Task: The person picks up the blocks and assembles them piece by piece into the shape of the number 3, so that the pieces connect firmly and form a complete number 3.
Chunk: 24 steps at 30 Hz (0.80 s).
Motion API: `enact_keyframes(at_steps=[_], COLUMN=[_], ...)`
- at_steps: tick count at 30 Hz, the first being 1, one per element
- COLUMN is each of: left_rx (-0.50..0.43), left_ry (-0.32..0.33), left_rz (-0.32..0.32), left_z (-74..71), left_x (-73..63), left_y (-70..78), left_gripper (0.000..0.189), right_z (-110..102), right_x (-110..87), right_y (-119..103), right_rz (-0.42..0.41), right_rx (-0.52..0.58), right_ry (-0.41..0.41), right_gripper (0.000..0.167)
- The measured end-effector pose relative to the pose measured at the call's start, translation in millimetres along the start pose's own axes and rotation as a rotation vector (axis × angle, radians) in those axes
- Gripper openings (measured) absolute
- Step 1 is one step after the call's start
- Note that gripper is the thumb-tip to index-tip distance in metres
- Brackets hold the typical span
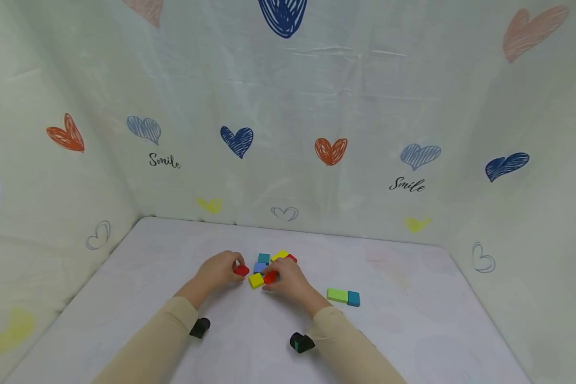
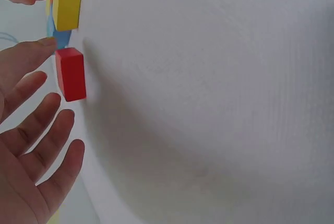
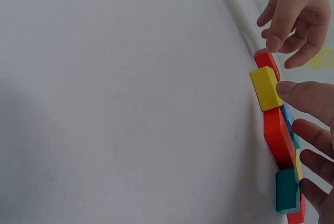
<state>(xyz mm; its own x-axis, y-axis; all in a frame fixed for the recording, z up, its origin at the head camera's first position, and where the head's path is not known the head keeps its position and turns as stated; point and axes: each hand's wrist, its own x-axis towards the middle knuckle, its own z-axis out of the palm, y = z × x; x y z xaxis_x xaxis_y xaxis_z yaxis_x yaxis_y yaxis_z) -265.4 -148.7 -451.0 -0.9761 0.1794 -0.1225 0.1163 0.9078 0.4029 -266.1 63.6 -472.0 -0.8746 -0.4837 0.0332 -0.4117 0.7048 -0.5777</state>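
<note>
My left hand point(image 1: 221, 271) is beside a red block point(image 1: 241, 270) on the table. In the left wrist view its thumb tip is right at the top corner of that red block point(image 2: 72, 75), and the other fingers are spread apart. My right hand point(image 1: 292, 280) reaches over the block group, its thumb tip at the edge of a yellow block point(image 3: 265, 89) and its fingers loosely extended. An orange-red block point(image 3: 279, 138) lies beside that yellow one, with a teal block point(image 3: 287, 191) beyond it. A blue block point(image 1: 260, 268) sits between the hands, partly hidden.
Behind the hands are another teal block point(image 1: 264, 258), a second yellow block point(image 1: 280, 255) and a red block point(image 1: 292, 258). To the right, a lime green block point(image 1: 337, 295) touches a dark teal block point(image 1: 353, 298). A heart-printed curtain point(image 1: 278, 181) surrounds the white table point(image 1: 413, 330).
</note>
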Motion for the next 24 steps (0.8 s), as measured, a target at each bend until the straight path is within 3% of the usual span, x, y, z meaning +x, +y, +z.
enact_keyframes(at_steps=[6,24], left_rx=[-0.016,-0.01], left_ry=[0.007,-0.015], left_rz=[-0.016,-0.012], left_z=[1.9,2.3], left_x=[2.5,4.4], left_y=[-7.8,-8.4], left_gripper=[0.034,0.043], right_z=[8.2,15.3], right_x=[6.4,13.4], right_y=[-7.1,-15.7], right_rz=[-0.002,0.009], right_rx=[-0.027,-0.076], right_ry=[-0.008,0.0], right_gripper=[0.033,0.034])
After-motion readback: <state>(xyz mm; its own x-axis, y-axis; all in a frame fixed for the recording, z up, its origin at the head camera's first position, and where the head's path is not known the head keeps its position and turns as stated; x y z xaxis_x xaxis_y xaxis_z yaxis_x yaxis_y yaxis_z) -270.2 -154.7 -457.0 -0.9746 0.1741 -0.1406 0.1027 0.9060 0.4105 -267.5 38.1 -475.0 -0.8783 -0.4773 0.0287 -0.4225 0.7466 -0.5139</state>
